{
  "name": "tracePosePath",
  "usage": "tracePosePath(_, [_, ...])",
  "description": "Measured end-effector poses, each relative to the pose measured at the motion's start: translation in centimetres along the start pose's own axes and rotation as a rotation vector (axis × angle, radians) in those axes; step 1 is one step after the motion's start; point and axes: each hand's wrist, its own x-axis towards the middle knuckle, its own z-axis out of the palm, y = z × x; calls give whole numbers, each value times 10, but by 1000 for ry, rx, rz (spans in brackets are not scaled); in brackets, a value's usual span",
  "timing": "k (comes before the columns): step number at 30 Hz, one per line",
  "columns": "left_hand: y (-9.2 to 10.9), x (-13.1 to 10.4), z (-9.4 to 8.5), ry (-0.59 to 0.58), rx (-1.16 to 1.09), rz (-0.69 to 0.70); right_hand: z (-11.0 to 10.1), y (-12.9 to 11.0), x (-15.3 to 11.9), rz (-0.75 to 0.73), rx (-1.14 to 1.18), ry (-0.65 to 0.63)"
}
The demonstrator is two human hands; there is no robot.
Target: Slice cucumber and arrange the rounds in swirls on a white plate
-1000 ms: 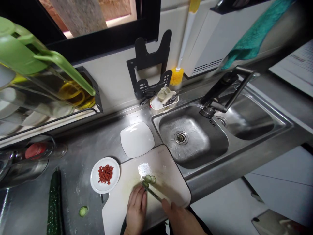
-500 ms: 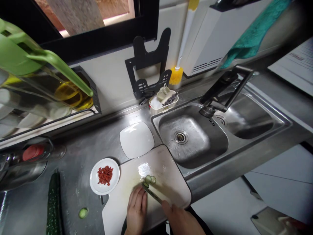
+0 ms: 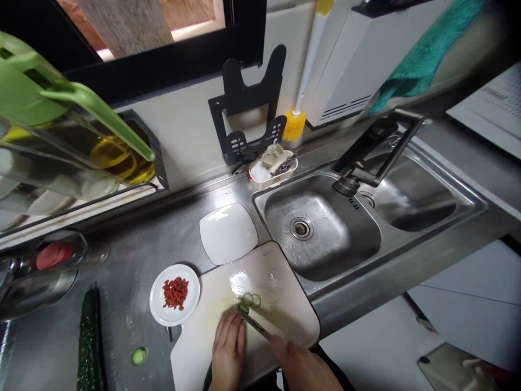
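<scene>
My right hand (image 3: 291, 355) is wrapped round the handle of a knife (image 3: 254, 322), its blade slanting up and left over the white cutting board (image 3: 280, 282). Beside the blade, on its left, my left hand (image 3: 229, 339) rests on the board with fingers bent and together; what lies under them is mostly hidden, and only green cucumber shows at the fingertips. Several cucumber slices (image 3: 247, 298) lie by the knife tip. A whole cucumber (image 3: 90, 342) is on the steel counter at the left, with a small cut piece (image 3: 139, 356) nearer the board.
A round plate of red bits (image 3: 157, 309) touches the board's left side. Behind the board is a square white plate (image 3: 228, 233). The double sink (image 3: 325, 222) with a black faucet (image 3: 366, 146) lies to the right. An oil jug (image 3: 118, 157) stands on the left shelf.
</scene>
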Motion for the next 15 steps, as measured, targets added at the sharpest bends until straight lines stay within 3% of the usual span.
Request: tracePosePath(15, [-2,-1,2,7,26,12,0,-4,9,-9,0,3])
